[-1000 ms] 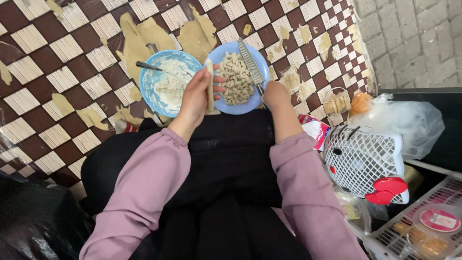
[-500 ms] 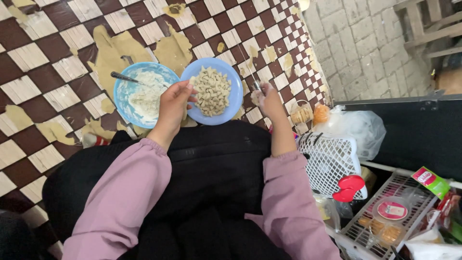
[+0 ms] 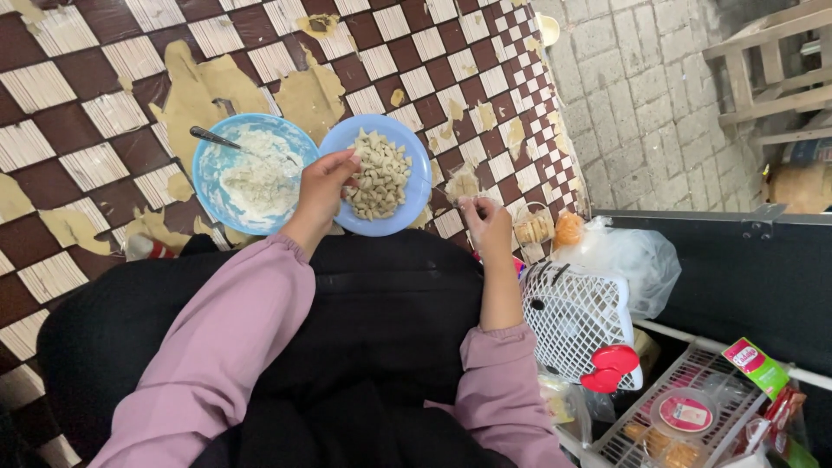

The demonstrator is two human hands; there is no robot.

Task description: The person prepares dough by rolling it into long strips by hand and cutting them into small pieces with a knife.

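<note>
**Head view: a plate well filled, filling still in the bowl**

Head camera looks down at a person seated on a checked floor mat (image 3: 78,113) strewn with torn scraps of thin dough (image 3: 195,91). The blue plate (image 3: 418,186) already carries a heap of small folded dough pieces (image 3: 379,173), pale and pinched into little parcels, so a good share of the shaping looks done. The blue bowl (image 3: 208,165) just beside it holds white filling (image 3: 251,178) with a spoon (image 3: 217,139) resting in it, and dough scraps lie about, so more seems left to make. The left hand (image 3: 325,186) rests on the plate's near edge, fingers curled at the heap. The right hand (image 3: 487,224) is off the plate, pinched shut; what it holds I cannot tell.
</note>
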